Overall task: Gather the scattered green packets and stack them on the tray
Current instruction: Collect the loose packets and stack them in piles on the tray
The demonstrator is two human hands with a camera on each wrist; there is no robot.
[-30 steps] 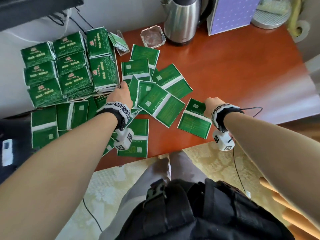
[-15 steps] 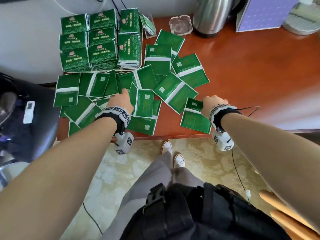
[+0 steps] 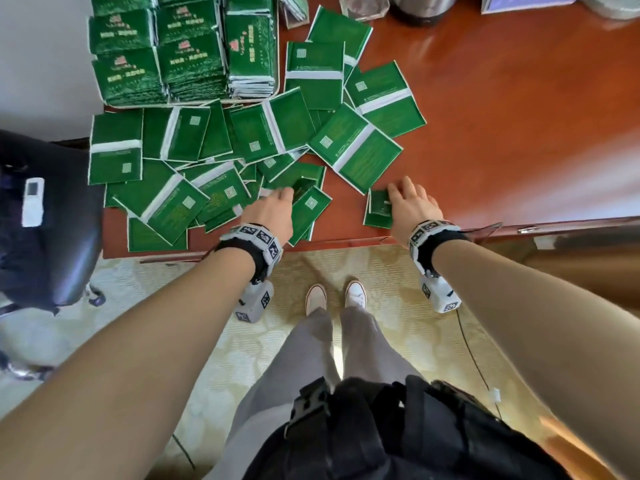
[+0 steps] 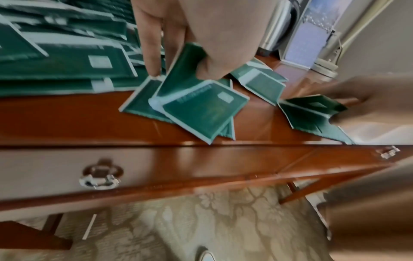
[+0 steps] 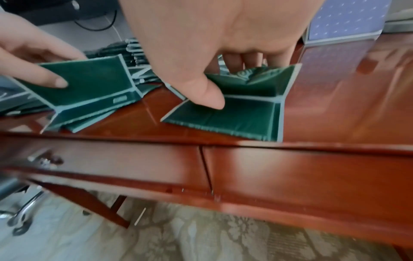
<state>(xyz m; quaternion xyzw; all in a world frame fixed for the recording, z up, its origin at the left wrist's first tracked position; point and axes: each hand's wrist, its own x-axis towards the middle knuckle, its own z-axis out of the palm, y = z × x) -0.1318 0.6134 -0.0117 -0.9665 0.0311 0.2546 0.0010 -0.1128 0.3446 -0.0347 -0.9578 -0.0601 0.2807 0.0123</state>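
Many green packets [image 3: 353, 147] with white bands lie scattered over the red-brown desk [image 3: 519, 126]. Neat stacks of them [image 3: 180, 53] fill the tray [image 3: 194, 102] at the back left. My left hand [image 3: 273, 206] is near the desk's front edge and pinches one green packet [image 4: 196, 106] between thumb and fingers, tilted up off the pile. My right hand [image 3: 408, 199] grips a separate green packet [image 5: 234, 116] near the front edge. That packet is bent in two, with the thumb on its flat half and the fingers behind its raised half.
A steel kettle [image 3: 420, 5], a glass ashtray [image 3: 360, 8] and a purple box [image 3: 526, 1] stand along the back. A black chair [image 3: 45, 244] with a white remote [image 3: 33, 202] sits left of the desk. Drawers with metal handles [image 4: 100, 174] run under the front edge.
The head view has pulled back and down, now showing my feet. Both hands drew toward the front edge. My left hand lifted a packet; the right one folded its packet upward.
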